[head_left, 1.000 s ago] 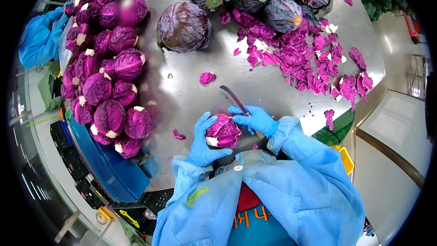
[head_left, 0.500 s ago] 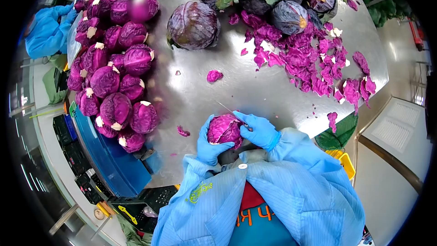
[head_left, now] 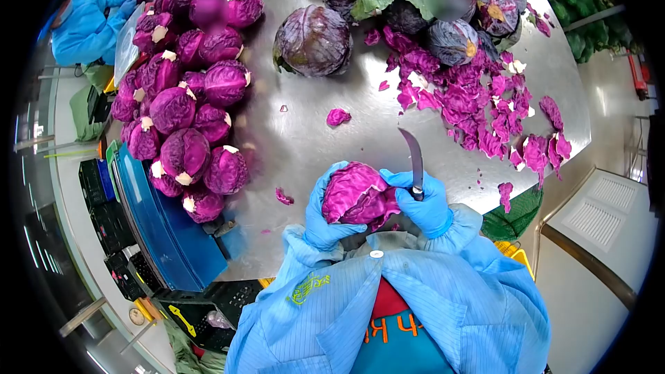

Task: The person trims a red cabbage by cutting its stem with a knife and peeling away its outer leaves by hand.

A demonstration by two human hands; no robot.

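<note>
A trimmed red cabbage (head_left: 350, 194), bright purple, is held low over the steel table (head_left: 305, 138) in front of my body. My left hand (head_left: 320, 211), in a blue glove, is wrapped round its left side. My right hand (head_left: 428, 206), gloved too, grips a curved knife (head_left: 414, 156) whose blade points up and away from me. The thumb and fingers of that hand are also at a loose outer leaf (head_left: 385, 208), which stands out from the cabbage's right side. The knife's handle is mostly hidden in the glove.
Peeled cabbages (head_left: 181, 156) are heaped along the left. Unpeeled dark cabbages (head_left: 313, 40) lie at the back, with torn purple leaves (head_left: 478, 107) to the right. A blue bin (head_left: 163, 228) stands at the table's left edge. Another person's blue sleeve (head_left: 90, 28) shows far left.
The knife has swung from lying across the cabbage to upright, clear of it. My right hand has moved right and pulls a leaf outward. The cabbage has turned in my left hand.
</note>
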